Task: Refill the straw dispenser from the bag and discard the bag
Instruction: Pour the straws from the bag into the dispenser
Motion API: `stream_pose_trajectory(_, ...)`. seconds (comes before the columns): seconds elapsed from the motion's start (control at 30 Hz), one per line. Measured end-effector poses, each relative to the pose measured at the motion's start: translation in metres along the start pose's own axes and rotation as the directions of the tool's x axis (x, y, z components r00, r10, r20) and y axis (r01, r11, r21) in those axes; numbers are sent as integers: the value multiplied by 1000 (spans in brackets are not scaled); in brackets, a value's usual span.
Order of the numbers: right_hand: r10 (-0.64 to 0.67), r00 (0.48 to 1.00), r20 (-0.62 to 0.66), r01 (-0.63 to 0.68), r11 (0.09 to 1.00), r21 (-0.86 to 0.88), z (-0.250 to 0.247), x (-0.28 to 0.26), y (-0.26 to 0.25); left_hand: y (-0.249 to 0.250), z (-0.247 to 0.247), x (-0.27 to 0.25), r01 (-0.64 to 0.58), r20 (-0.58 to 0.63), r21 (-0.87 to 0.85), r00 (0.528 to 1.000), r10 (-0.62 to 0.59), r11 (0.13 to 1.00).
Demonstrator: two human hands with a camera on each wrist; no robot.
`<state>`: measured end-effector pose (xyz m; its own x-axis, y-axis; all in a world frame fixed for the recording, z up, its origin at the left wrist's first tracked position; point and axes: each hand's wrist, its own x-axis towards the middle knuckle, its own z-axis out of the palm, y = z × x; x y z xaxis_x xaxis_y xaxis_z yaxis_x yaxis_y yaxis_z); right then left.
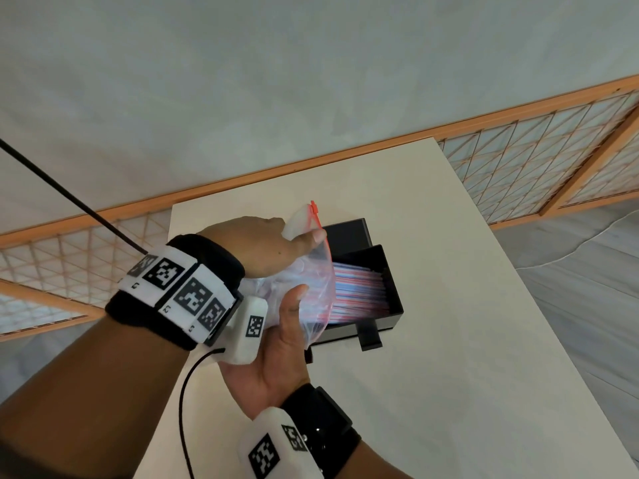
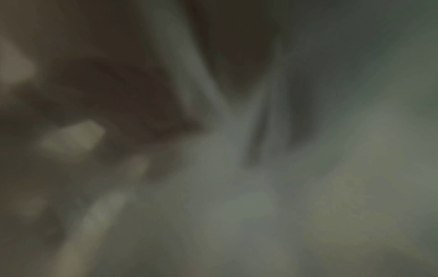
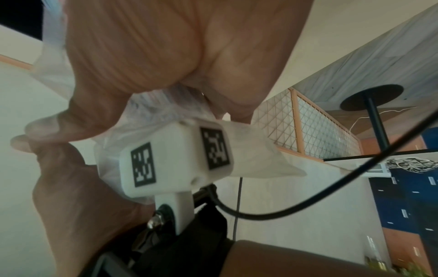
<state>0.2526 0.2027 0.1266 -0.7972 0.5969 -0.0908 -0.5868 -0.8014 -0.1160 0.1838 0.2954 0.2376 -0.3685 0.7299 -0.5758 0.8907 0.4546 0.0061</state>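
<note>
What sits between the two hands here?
In the head view, the clear zip bag, crumpled and apparently empty, is gripped by the left hand from above and the right hand from below.

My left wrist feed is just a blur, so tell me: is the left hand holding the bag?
Observer: Yes. In the head view the left hand grips the clear bag near its red zipper end.
Operator: And the right hand?
Observer: The right hand holds the bag from below, thumb against its side.
Operator: Where is the dispenser?
Observer: The black dispenser stands open on the white table, just beyond the bag, with striped straws lying inside. I cannot tell whether any are left in the bag.
</note>
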Motion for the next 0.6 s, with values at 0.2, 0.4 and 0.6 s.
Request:
stream_pose_trajectory(0.2, 68, 997, 24, -65, 993, -102, 17, -3, 19, -20, -11, -32, 51, -32, 15, 998, -51, 999)
stream_pose_trajectory(0.4, 182, 980, 81, -168, 974, -150, 33, -11, 44, -47, -17, -64, 89, -30, 20, 996, -89, 996)
stream_pose_trajectory(0.6, 241, 955, 172, -220, 967, -129, 38, -18, 67, -77, -16, -82, 102, -49, 35, 994, -100, 994)
